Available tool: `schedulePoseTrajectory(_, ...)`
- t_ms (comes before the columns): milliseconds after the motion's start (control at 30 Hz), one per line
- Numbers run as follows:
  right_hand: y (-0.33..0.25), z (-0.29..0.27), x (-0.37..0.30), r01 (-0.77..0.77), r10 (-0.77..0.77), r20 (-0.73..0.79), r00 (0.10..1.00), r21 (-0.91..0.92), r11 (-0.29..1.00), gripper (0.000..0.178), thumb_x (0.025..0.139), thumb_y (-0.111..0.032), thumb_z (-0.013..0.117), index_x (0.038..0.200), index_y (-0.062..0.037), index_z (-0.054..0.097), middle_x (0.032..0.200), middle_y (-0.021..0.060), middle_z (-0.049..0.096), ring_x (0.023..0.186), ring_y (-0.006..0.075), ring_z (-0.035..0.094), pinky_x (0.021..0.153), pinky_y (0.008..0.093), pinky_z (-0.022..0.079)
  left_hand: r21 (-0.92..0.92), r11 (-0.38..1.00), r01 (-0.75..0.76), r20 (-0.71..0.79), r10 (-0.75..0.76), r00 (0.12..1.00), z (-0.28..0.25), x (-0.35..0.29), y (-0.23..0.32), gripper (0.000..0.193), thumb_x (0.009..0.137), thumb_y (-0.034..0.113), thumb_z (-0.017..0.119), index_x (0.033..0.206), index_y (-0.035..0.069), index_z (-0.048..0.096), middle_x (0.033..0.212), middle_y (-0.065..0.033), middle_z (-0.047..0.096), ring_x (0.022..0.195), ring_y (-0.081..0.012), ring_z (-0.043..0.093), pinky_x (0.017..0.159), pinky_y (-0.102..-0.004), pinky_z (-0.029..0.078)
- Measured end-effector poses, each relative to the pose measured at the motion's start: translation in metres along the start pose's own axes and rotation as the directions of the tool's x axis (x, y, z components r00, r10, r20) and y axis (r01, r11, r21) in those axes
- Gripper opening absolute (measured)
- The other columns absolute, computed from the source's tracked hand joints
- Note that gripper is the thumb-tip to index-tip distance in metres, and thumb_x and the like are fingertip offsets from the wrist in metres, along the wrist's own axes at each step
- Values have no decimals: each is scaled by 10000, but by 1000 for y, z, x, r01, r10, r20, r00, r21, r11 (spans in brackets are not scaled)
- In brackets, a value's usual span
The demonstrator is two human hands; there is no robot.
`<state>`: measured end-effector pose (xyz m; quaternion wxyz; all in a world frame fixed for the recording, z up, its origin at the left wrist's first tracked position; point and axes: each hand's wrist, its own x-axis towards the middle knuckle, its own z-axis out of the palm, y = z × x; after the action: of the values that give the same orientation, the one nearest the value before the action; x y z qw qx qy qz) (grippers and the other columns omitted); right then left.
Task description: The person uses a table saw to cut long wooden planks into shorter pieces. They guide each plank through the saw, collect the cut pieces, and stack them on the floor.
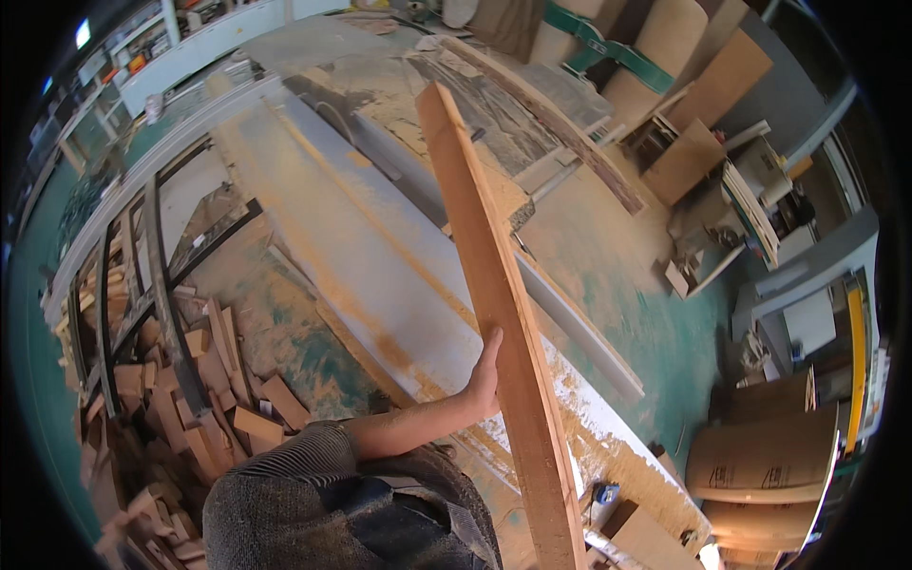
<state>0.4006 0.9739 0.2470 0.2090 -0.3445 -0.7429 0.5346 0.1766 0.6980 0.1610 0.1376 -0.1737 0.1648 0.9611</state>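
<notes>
One board [484, 266], long, I see slanting above the dusty counter [342, 247], far end past its right edge; I cannot tell whether any part touches. One left hand [484, 382], closed on the board's left edge, thumb along the face, fingers mostly hidden; the right hand is out of my view. Risks, as I judge: if that grip alone bears the weight, the far end could dip or twist, and a near-end swing could knock the rail [584, 328] or blue tape [605, 492].
</notes>
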Motion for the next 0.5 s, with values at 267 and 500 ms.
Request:
schedulePoseTrajectory(267,8,-21,44,-8,8,68,998,4,1000,541,980,-481,601,1291,-38,595,898,85,662,745,195,620,583,330,526,9,983,-183,-263,179,948,-19,-53,-5,729,1000,626,479,1516,121,379,1450,-55,520,1317,-224,528,1082,-421,469)
schedulePoseTrajectory(500,6,-3,48,-89,91,150,984,-23,996,547,977,-491,602,1275,-33,601,890,85,660,734,195,615,577,328,523,293,938,-185,-453,307,837,-95,-10,105,802,945,688,515,1490,106,419,1456,-73,521,1305,-234,528,1060,-415,465)
